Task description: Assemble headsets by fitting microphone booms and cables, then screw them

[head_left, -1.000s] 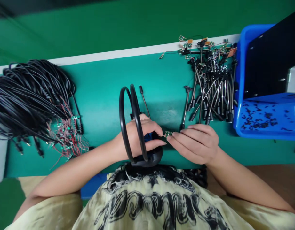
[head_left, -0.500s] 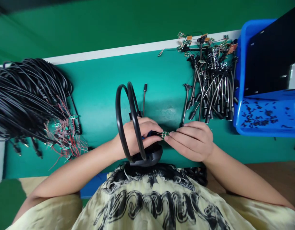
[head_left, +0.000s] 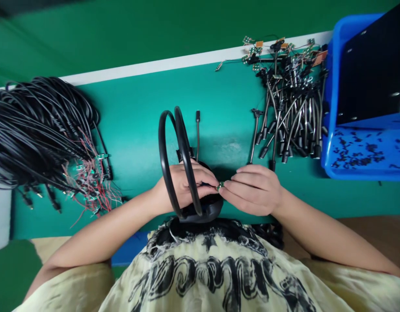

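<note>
A small green circuit board (head_left: pixel 220 186) sits between my two sets of fingertips. My right hand (head_left: pixel 252 190) pinches it from the right with thumb and forefinger. On the other side my left hand (head_left: pixel 187 184) is closed at the board's wired end, and its fingertips mostly cover the wires. A black headset (head_left: pixel 204 213) stands against my front, its twin headband loops (head_left: pixel 167 160) rising in front of my left hand. Part of the headset is hidden behind that hand. Just beyond it lies a thin boom microphone (head_left: pixel 198 130) with a dark tip.
Coiled black cables (head_left: pixel 40 117) with red wires and little boards heap up at the left. Many bendable microphone booms (head_left: pixel 287 117) are piled at the right. Beside them a blue bin (head_left: pixel 330 151) holds small black pieces and a black panel (head_left: pixel 372 73).
The circuit board has moved slightly left and turned, closer to my left fingertips. My right hand has shifted left with it. The whole view has shifted a little.
</note>
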Tool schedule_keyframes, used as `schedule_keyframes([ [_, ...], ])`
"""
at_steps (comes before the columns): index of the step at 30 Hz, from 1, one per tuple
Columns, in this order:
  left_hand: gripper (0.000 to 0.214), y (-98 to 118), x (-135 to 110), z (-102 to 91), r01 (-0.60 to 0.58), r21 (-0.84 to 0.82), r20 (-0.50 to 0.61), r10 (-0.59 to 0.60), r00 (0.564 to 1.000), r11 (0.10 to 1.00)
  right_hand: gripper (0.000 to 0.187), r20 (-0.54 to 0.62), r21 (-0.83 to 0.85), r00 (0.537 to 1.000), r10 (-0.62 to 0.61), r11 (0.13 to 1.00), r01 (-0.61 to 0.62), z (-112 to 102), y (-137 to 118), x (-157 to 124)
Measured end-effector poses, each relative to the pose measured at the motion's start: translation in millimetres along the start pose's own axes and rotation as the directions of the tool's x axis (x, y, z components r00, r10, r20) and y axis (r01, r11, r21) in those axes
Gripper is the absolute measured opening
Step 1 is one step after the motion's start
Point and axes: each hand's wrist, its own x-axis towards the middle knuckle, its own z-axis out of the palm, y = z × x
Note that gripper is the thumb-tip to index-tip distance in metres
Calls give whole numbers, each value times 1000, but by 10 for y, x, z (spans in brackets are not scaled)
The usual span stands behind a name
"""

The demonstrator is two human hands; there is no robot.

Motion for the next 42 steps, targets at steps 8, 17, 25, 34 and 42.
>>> schedule_keyframes([
  [8, 8, -106, -164, -126, -30, 249, 216, -26, 976, 968, 39, 70, 207, 944, 324, 921, -331, -146, -191, -144],
  [17, 19, -209, -134, -29, -64, 369, 220, -20, 975, 927, 34, 307, 198, 808, 503, 796, -571, 46, -577, -299],
  [25, 12, -158, 51, 92, -160, 502, 196, 69, 978, 850, 32, 300, 141, 805, 511, 811, -568, -41, -525, -352],
  [34, 12, -158, 29, 69, -146, 482, 208, 49, 977, 864, 36, 288, 132, 811, 510, 818, -561, -46, -523, -381],
  [42, 12, -151, 35, 70, -123, 477, 214, 20, 977, 871, 40, 293, 144, 812, 505, 816, -560, 21, -595, -374],
])
